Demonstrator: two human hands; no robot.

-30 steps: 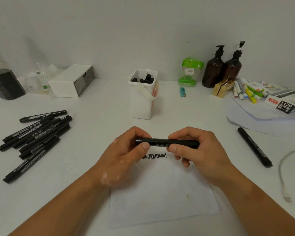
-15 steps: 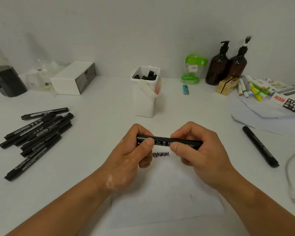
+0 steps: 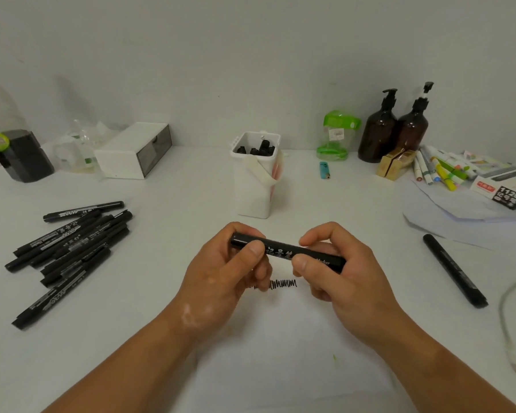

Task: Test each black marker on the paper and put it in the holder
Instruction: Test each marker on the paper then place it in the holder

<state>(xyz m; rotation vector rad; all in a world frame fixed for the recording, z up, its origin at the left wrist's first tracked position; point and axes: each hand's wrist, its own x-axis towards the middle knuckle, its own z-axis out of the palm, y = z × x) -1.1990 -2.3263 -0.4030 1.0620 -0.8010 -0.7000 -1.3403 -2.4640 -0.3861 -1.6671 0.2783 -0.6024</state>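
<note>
Black marker (image 3: 286,251) right in the middle for us, held level above the paper (image 3: 283,350), one end in each hand. We see the left hand (image 3: 221,278) with its fingers (image 3: 255,248) pinching the left end, thumb pressed on top, and the right hand (image 3: 346,278) with thumb and forefinger clamped on the barrel further right. Whether the cap is fully seated, we can't tell. Just under the marker, a short black scribble (image 3: 282,284) sits on the sheet, partly hidden by the left fingers. Beyond the hands stands the white holder (image 3: 255,189), upright on the bench (image 3: 176,186), with several black marker ends showing in its mouth. Off to our left lies a loose pile of black markers (image 3: 69,245); on the right, one more black marker (image 3: 455,269) lies alone, near a crumpled sheet.
</note>
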